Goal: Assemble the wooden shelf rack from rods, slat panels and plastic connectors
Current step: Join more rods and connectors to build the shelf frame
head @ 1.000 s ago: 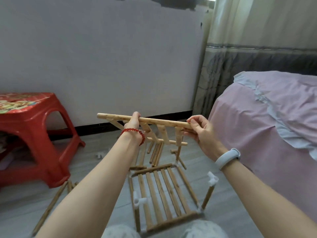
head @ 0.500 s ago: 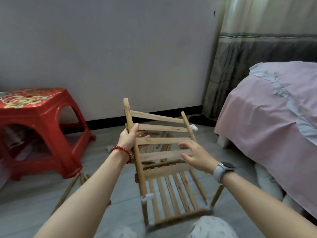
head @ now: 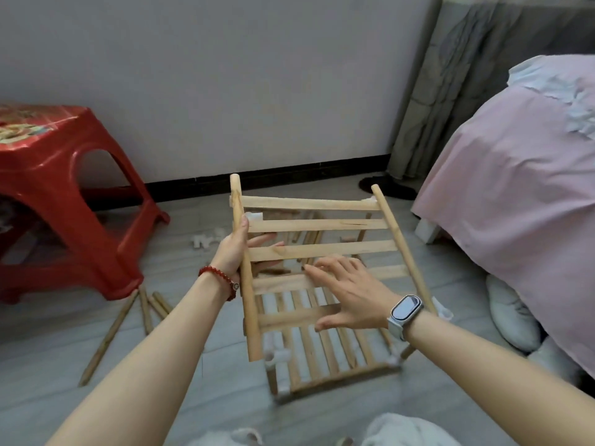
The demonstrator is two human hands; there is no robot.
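Now left hand (head: 233, 249) gripping slat panel (head: 317, 252) rail, right hand (head: 347, 292) flat on slats

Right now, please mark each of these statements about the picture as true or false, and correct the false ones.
1. The left hand grips a side rod of the slat panel. True.
2. The right hand is closed in a fist around a loose rod. False: its fingers are spread flat over the panel's slats.
3. A second slatted frame with white connectors lies on the floor under the held panel. True.
4. The red stool stands on the person's right. False: it stands on the left, and the bed with the pink sheet is on the right.
5. Loose rods lie on the floor beside the stool. True.
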